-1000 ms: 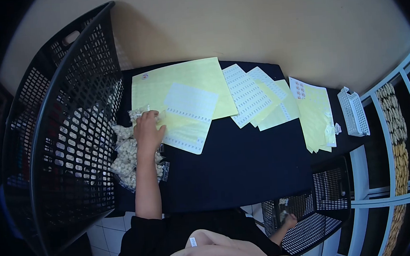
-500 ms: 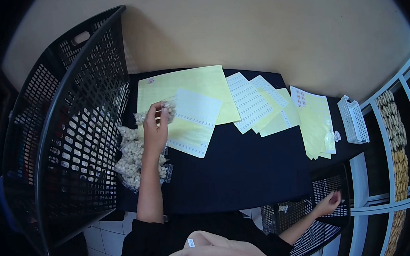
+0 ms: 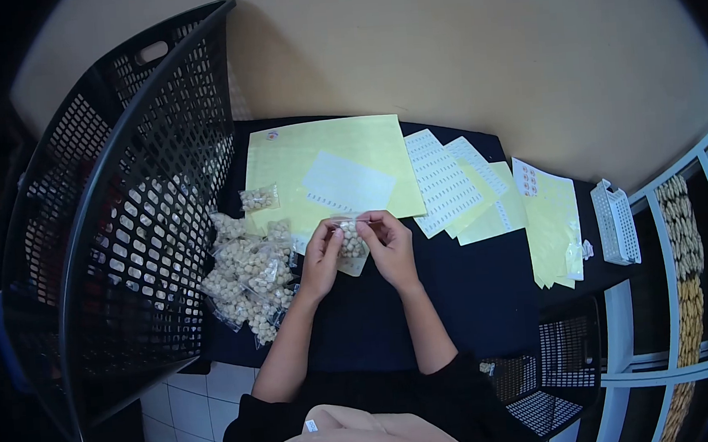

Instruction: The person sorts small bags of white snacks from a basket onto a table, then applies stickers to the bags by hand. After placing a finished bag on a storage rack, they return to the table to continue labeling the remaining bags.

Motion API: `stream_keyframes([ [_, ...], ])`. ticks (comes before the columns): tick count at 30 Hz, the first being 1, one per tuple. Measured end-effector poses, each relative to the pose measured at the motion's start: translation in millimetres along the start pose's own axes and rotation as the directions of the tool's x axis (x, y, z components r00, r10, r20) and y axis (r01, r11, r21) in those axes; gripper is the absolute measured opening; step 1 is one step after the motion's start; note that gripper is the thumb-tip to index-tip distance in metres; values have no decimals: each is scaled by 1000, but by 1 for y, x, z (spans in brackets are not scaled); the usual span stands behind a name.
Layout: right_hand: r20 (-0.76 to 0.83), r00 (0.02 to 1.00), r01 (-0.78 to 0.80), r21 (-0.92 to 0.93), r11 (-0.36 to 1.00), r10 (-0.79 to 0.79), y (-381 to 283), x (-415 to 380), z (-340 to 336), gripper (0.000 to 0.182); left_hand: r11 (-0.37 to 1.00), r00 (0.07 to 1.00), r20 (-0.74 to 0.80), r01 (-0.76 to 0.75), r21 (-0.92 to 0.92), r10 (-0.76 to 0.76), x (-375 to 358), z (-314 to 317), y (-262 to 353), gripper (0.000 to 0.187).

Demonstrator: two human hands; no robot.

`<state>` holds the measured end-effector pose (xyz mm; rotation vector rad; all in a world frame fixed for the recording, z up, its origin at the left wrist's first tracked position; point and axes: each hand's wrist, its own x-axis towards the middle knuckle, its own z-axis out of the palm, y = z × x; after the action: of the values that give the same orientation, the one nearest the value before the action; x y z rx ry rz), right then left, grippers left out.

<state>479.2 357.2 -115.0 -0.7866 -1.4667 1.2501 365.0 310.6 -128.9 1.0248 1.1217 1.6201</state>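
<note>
Left hand (image 3: 317, 260) and right hand (image 3: 392, 247) both on one clear bag (image 3: 351, 242) of pale round pieces, fingers pinched in at its two sides near the top, gap between hands about one bag wide. Bag sits between the hands, over the near end of a label sheet (image 3: 349, 178)

Left of left hand: bag pile (image 3: 247, 269) on the table (image 3: 475, 303), same pale pieces, beside a big black basket (image 3: 67, 348). Beyond left hand, to its left: single small bag (image 3: 259, 198) on a large yellow sheet (image 3: 365, 142)

Right of right hand: fanned label sheets (image 3: 443, 178), then yellow sheets (image 3: 548, 244), then small white basket (image 3: 615, 223) farthest out. Lower black basket (image 3: 567, 350) down and right of right hand
</note>
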Motion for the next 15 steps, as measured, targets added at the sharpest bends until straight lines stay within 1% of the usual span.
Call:
stream_keyframes([
  [1,36,998,-57,-1,998,57,4,-2,-2,12,999,999,48,21,-34,-19,-1,-1,3,16],
  [2,41,997,-66,2,998,66,9,-3,-4,12,997,994,98,47,-68,-40,-3,-1,4,17],
  [4,-17,998,-55,143,988,58,13,-5,-7,9,996,995,93,48,-82,-40,-1,1,-1,17],
  [6,1,998,-63,127,990,63,14,-4,-10,8,985,990,59,-136,103,130,1,4,-4,18],
  [7,13,997,-83,107,991,82,14,-5,-11,8,986,990,52,-132,105,127,2,2,-5,18],
  [9,28,994,-108,91,990,106,12,-4,-8,8,995,997,40,-66,74,63,1,-1,-6,16],
  [11,31,1000,-2,57,998,0,8,-4,-4,8,998,999,34,-25,59,23,0,-2,-7,14],
  [12,30,1000,-7,58,998,5,7,-4,-4,8,996,998,11,-66,62,65,1,-1,-7,14],
  [13,35,999,18,19,1000,-19,5,-4,-5,7,992,994,-11,-109,65,110,1,0,-7,13],
  [14,41,998,45,-22,999,-44,4,-3,-5,7,992,994,-13,-107,63,108,1,0,-5,13],
  [15,42,998,43,-23,999,-42,4,-3,-5,7,996,998,10,-70,54,69,1,0,-2,11],
])
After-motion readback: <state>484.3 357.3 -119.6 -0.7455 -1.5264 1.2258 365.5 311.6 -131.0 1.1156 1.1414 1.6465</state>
